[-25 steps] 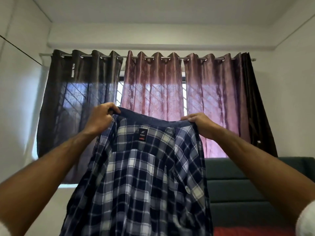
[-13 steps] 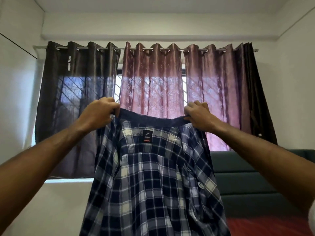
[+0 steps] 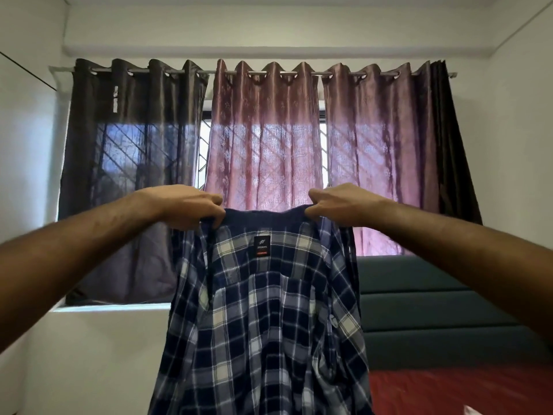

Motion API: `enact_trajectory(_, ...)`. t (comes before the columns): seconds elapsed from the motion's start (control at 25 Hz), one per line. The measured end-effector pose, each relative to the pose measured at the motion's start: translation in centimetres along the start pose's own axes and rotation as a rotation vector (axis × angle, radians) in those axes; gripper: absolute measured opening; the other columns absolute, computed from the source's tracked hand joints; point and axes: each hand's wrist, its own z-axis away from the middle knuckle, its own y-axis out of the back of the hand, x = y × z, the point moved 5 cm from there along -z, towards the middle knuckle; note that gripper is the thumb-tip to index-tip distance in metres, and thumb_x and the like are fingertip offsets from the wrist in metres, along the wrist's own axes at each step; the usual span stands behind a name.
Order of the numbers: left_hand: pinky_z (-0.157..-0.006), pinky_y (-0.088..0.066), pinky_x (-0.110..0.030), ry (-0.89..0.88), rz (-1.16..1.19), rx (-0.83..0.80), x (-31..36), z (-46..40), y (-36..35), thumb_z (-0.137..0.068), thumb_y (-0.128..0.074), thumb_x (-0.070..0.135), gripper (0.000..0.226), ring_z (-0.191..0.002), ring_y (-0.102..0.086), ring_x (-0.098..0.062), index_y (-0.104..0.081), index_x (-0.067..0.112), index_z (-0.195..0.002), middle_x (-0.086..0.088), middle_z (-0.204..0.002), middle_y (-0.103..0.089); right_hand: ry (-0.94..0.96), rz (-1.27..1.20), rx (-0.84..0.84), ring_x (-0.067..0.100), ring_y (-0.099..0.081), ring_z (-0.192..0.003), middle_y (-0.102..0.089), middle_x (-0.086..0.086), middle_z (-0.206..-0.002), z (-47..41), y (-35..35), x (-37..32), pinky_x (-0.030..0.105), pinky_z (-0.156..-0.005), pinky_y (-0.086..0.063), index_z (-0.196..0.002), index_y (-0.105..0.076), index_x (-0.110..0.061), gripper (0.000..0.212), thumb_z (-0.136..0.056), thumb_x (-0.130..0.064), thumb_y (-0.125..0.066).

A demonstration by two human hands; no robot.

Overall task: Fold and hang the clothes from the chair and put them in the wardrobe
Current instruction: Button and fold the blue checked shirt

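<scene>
Head view: plaid shirt (image 3: pixel 263 319) held up at arm's length, pinched at the collar (image 3: pixel 263 214) by both hands. Left hand (image 3: pixel 185 206) curled tight on the collar's left end, right hand (image 3: pixel 338 206) curled on its right end, navy band drawn taut between. Inside of the shirt turned this way, label (image 3: pixel 262 246) just below the span between the hands, open front panels falling loose under each fist. Hung from the top like this probably to let the cloth drop straight and show its shape before a fold or a hanger. Beyond the hands, curtains (image 3: pixel 263 139) on a rod across a lit window; under the right arm, a dark green headboard (image 3: pixel 434 310) and red bedding (image 3: pixel 449 390). No hanger, chair or wardrobe in sight, so neither folding nor hanging yet begun on this shirt, by the look of it.
</scene>
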Motion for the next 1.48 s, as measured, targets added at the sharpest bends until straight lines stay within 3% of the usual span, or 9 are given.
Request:
enact_trajectory(0.2,-0.090,-0.052,-0.037,-0.013,0.342,-0.206,2.3,-1.8,-0.6,-0.073,-0.054,0.017,0.042,-0.094,-0.063,-0.016,-0.075,0.025,-0.109,0.004,-0.106,-0.067,-0.058,0.024,-0.114,0.017,-0.057,-0.081,-0.055,0.002,-0.101,-1.7,-0.6,-1.4,0.031,-0.066,-0.046,-0.106,-0.064,-0.015,0.019,-0.100,-0.027,-0.051)
enact_trajectory(0.32,-0.089,-0.051,-0.032,-0.256,0.027,-0.070,3.9,-0.6,-0.3,-0.081,-0.054,-0.001,0.046,-0.101,-0.060,-0.016,-0.071,0.024,-0.117,0.003,-0.110,-0.062,0.112,0.001,-0.177,0.015,-0.058,-0.097,-0.059,-0.003,-0.104,-1.0,-1.2,-1.1,0.033,-0.082,-0.047,-0.113,-0.068,-0.020,0.021,-0.096,-0.014,-0.057)
enact_trajectory(0.48,-0.071,-0.048,-0.035,-0.629,-0.570,0.479,6.6,3.2,0.4,-0.096,-0.053,0.005,0.019,-0.089,-0.053,-0.019,-0.069,0.015,-0.093,-0.001,-0.121,-0.057,0.472,0.297,0.198,0.017,-0.054,-0.110,-0.058,-0.002,-0.125,2.5,-0.8,-1.2,0.041,-0.093,-0.051,-0.122,-0.067,-0.020,0.026,-0.096,-0.020,-0.064)
enact_trajectory(0.64,-0.070,-0.049,-0.036,-0.826,-0.726,0.426,9.0,3.8,-1.5,-0.084,-0.059,0.001,0.021,-0.094,-0.054,-0.022,-0.071,0.018,-0.086,-0.003,-0.137,-0.052,0.763,0.580,0.291,0.031,-0.041,-0.141,-0.023,0.000,-0.167,5.2,-0.5,-3.6,0.053,-0.110,-0.043,-0.121,-0.071,-0.015,0.043,-0.080,-0.005,-0.065)
enact_trajectory(0.88,-0.064,-0.051,-0.034,-0.369,-0.291,-0.200,9.3,0.7,-4.0,-0.096,-0.054,0.026,0.020,-0.084,-0.068,-0.024,-0.054,0.031,-0.116,0.008,-0.113,-0.064,1.043,0.276,-0.175,0.018,-0.043,-0.139,-0.070,-0.008,-0.118,8.1,-5.9,-17.1,0.048,-0.117,-0.027,-0.106,-0.072,-0.031,0.024,-0.083,-0.025,-0.066)
enact_trajectory(1.12,-0.064,-0.052,-0.034,-0.121,-0.207,-0.241,8.0,-3.2,-3.1,-0.097,-0.057,0.027,0.014,-0.090,-0.068,-0.022,-0.062,0.025,-0.110,0.006,-0.111,-0.067,0.122,0.213,-0.438,0.015,-0.040,-0.141,-0.058,-0.002,-0.140,-0.5,-6.4,-9.2,0.053,-0.126,-0.002,-0.127,-0.061,-0.026,0.026,-0.104,-0.027,-0.049)
enact_trajectory(1.2,-0.080,-0.060,-0.044,-0.025,-0.098,-0.333,7.5,-4.6,-2.0,-0.096,-0.060,0.028,0.012,-0.083,-0.068,-0.023,-0.068,0.019,-0.097,-0.002,-0.097,-0.070,0.101,0.188,-0.518,0.017,-0.053,-0.119,-0.059,-0.007,-0.118,-2.8,-5.3,-9.2,0.041,-0.119,-0.026,-0.128,-0.056,-0.029,0.023,-0.105,-0.030,-0.050)
enact_trajectory(1.32,-0.091,-0.056,-0.048,-0.076,0.233,-0.179,5.6,-5.0,-0.3,-0.101,-0.059,0.024,0.020,-0.077,-0.068,-0.020,-0.062,0.019,-0.082,-0.004,-0.087,-0.070,0.166,-0.114,-0.588,0.015,-0.051,-0.074,-0.053,-0.006,-0.081,-3.8,-2.7,-9.0,0.025,-0.066,-0.039,-0.129,-0.063,-0.007,0.029,-0.103,-0.018,-0.054)
enact_trajectory(1.48,-0.075,-0.053,-0.037,0.045,0.488,0.091,4.2,-4.4,0.6,-0.101,-0.060,0.031,0.021,-0.071,-0.059,-0.015,-0.068,0.013,-0.095,0.000,-0.081,-0.066,0.258,-0.337,-0.382,0.010,-0.053,-0.077,-0.066,-0.001,-0.094,-3.4,-0.4,-6.0,0.020,-0.064,-0.032,-0.124,-0.068,-0.005,0.026,-0.100,-0.013,-0.060)
